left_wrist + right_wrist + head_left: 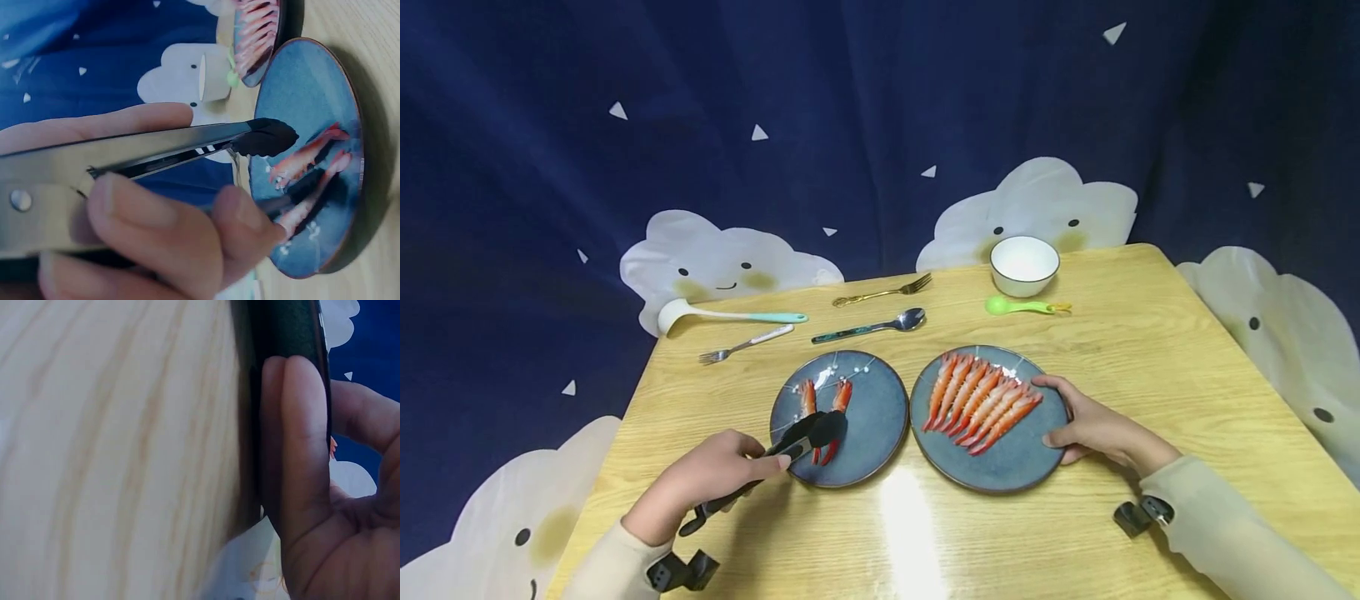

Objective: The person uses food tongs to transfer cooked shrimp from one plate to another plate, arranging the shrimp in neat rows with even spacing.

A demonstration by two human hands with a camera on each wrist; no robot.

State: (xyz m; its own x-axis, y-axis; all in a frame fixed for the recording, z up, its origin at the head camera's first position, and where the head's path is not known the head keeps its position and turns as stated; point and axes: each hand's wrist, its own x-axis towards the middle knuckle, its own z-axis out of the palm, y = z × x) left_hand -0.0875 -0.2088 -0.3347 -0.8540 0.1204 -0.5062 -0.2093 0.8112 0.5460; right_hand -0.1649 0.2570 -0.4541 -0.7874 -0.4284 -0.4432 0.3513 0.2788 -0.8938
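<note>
My left hand (718,471) grips a pair of metal tongs (156,142) with black tips. The tips stand apart over the left blue plate (880,400), one of them between two orange-red shrimp (841,395) lying there. In the left wrist view, fingers wrap both arms of the tongs. My right hand (1093,429) holds the right blue plate (1015,462) by its right rim, thumb on top and fingers beneath, as the right wrist view also shows. Several shrimp (977,400) lie in a slanted row on that plate.
Behind the plates lie a white ladle (722,315) with a turquoise handle, a small fork (745,344), a gold fork (883,293), a dark-handled spoon (871,326) and a green spoon (1018,307). A white bowl (1024,267) stands at the wooden table's back edge.
</note>
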